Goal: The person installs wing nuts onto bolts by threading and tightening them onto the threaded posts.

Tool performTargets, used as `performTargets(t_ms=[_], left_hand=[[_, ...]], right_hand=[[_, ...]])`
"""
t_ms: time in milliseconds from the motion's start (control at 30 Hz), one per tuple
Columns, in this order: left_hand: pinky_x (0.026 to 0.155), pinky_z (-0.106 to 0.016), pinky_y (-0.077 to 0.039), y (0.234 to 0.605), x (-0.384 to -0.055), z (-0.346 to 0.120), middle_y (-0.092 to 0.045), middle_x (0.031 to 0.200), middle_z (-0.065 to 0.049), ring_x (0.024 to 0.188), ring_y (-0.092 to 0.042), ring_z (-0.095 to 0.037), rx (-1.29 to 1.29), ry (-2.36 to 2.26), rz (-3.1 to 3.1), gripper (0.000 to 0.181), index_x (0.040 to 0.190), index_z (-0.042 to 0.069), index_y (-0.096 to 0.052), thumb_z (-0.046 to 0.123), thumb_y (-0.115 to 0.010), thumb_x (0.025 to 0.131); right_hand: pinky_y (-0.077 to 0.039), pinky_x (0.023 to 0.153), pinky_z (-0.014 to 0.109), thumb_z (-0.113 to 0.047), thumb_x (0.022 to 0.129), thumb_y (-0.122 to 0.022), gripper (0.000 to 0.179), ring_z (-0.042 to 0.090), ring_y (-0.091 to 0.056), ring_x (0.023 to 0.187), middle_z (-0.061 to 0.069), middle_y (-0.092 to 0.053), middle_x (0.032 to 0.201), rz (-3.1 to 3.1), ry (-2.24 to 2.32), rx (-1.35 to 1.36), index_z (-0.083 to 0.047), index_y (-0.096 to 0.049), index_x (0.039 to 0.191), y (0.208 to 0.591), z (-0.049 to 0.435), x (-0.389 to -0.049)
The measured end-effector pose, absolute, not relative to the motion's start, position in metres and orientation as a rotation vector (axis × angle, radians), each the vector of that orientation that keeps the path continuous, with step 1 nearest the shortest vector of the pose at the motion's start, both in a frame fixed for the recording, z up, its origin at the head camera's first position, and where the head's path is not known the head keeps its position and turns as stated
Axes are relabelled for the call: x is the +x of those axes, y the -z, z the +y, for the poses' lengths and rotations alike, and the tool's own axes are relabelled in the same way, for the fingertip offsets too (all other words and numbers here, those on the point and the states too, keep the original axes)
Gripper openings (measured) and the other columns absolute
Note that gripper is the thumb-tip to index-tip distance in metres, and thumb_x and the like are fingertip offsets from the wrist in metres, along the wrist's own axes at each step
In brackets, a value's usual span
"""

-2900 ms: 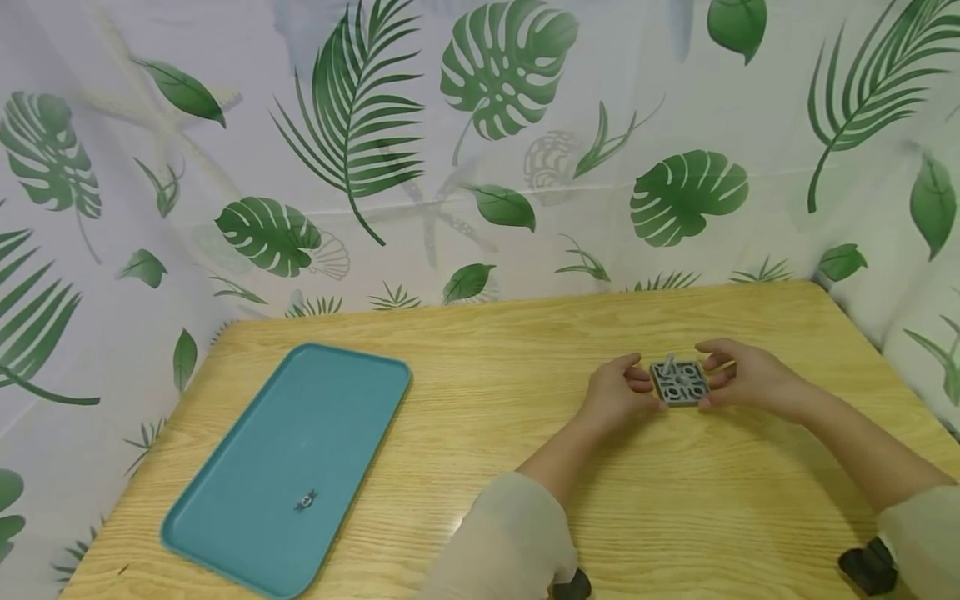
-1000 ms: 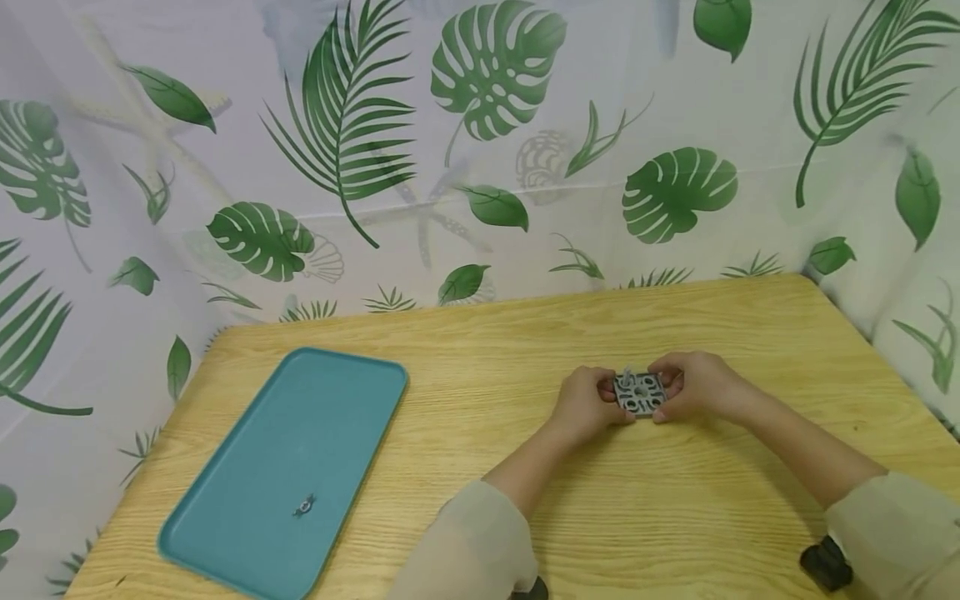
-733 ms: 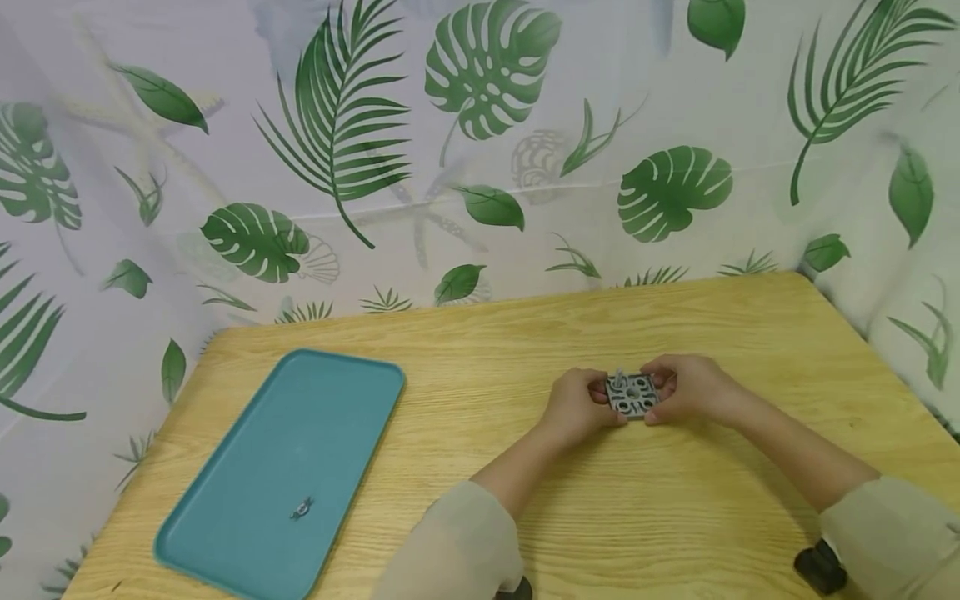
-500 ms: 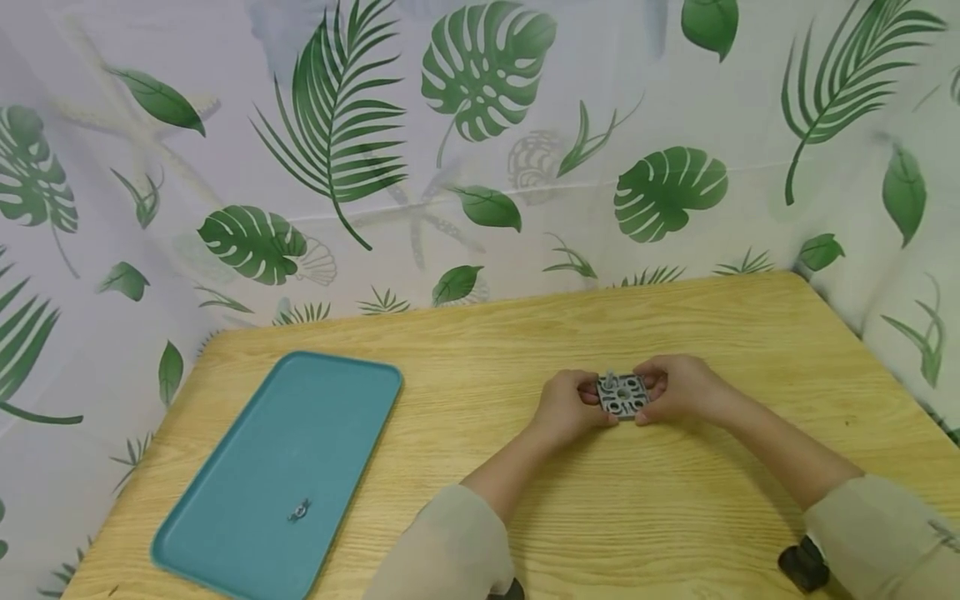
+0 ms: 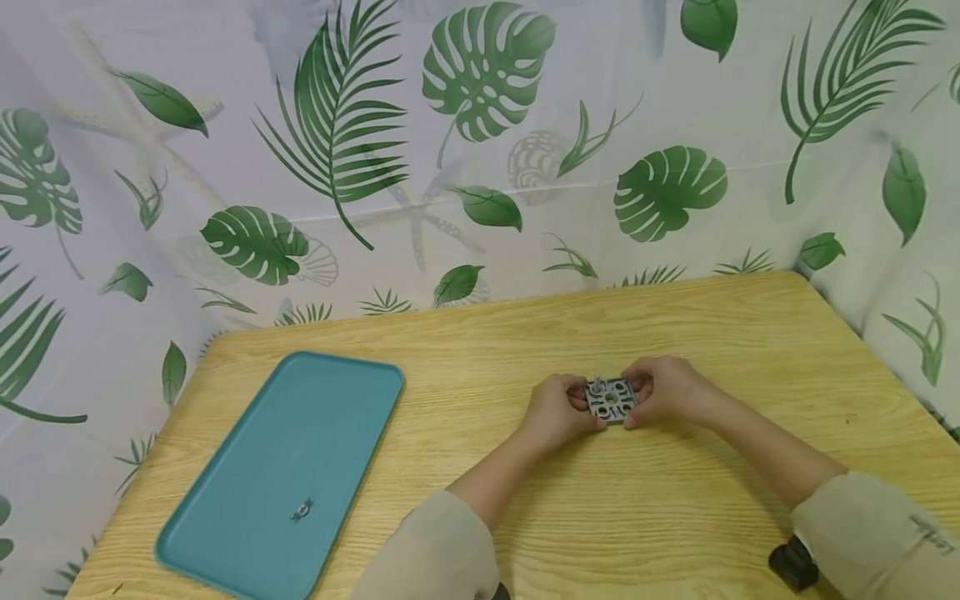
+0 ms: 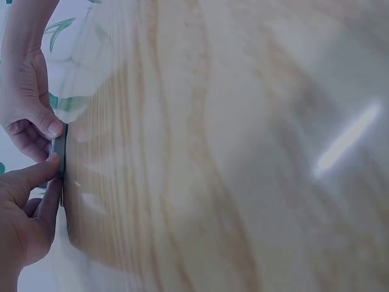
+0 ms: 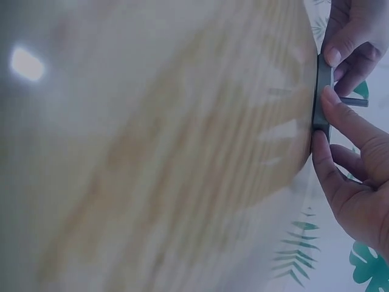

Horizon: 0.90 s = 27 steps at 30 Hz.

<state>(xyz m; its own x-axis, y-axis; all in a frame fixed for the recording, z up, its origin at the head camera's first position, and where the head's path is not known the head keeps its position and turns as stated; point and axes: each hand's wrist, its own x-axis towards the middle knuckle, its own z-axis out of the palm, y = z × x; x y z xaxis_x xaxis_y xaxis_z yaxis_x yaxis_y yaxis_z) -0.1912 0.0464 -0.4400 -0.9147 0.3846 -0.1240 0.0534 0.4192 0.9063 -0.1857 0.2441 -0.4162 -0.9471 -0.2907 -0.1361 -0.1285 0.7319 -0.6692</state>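
Between both hands lies a small grey square plate (image 5: 611, 400) with round holes and slots in its face. A short pin (image 5: 597, 386) stands up at its far left corner; in the right wrist view the pin (image 7: 355, 102) juts from the plate's face. My left hand (image 5: 552, 412) pinches the plate's left side with thumb and fingers. On the opposite side, my right hand (image 5: 670, 390) grips the right edge the same way. Seen edge-on in the left wrist view, the plate (image 6: 59, 152) is at or close to the tabletop; whether it touches cannot be told.
A teal tray (image 5: 281, 467) stands on the left of the wooden table (image 5: 465, 392). One small metal piece with two wings, like a wing nut (image 5: 302, 510), lies in it. A leaf-patterned cloth (image 5: 480, 167) hangs behind the table's back edge.
Both hands have closed in on the plate's sides and carried it left and slightly nearer to me. The view has shifted a little. The piece in the tray stays where it was.
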Motion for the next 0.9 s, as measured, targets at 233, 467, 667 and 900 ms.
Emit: performTargets(t_ms=[233, 467, 667, 900], left_hand=[[0.074, -0.017, -0.051, 0.444, -0.186, 0.035, -0.063, 0.097, -0.002, 0.082, -0.058, -0.006, 0.369, -1.499, 2.35, 0.064, 0.127, -0.005, -0.054, 0.004, -0.083, 0.07], [0.074, -0.018, -0.052, 0.443, -0.18, 0.025, -0.062, 0.099, -0.003, 0.083, -0.059, -0.008, 0.388, -1.498, 2.355, 0.064, 0.126, -0.006, -0.054, 0.004, -0.083, 0.069], [0.074, -0.019, -0.052, 0.445, -0.174, 0.014, -0.062, 0.098, -0.003, 0.084, -0.059, -0.009, 0.374, -1.515, 2.344, 0.064, 0.125, -0.005, -0.055, 0.005, -0.083, 0.069], [0.075, -0.019, -0.052, 0.446, -0.169, 0.003, -0.063, 0.098, -0.003, 0.084, -0.059, -0.009, 0.377, -1.531, 2.322, 0.064, 0.125, -0.005, -0.055, 0.005, -0.083, 0.069]], right_hand=[[-0.052, 0.066, 0.027, -0.016, 0.062, -0.089, 0.071, 0.016, -0.059, 0.076, 0.013, -0.063, 0.09, 2.693, 1.023, -0.348, 0.014, -0.055, 0.116, 0.419, 0.233, -0.18], [-0.051, 0.066, 0.027, -0.016, 0.061, -0.089, 0.068, 0.016, -0.059, 0.076, 0.012, -0.063, 0.089, 2.697, 1.033, -0.358, 0.013, -0.057, 0.114, 0.417, 0.223, -0.175], [-0.052, 0.064, 0.025, -0.014, 0.059, -0.09, 0.068, 0.016, -0.06, 0.074, 0.013, -0.063, 0.089, 2.673, 1.073, -0.386, 0.014, -0.057, 0.112, 0.419, 0.214, -0.171], [-0.05, 0.062, 0.024, -0.015, 0.057, -0.091, 0.065, 0.016, -0.058, 0.073, 0.011, -0.062, 0.089, 2.668, 1.104, -0.385, 0.01, -0.06, 0.109, 0.419, 0.207, -0.167]])
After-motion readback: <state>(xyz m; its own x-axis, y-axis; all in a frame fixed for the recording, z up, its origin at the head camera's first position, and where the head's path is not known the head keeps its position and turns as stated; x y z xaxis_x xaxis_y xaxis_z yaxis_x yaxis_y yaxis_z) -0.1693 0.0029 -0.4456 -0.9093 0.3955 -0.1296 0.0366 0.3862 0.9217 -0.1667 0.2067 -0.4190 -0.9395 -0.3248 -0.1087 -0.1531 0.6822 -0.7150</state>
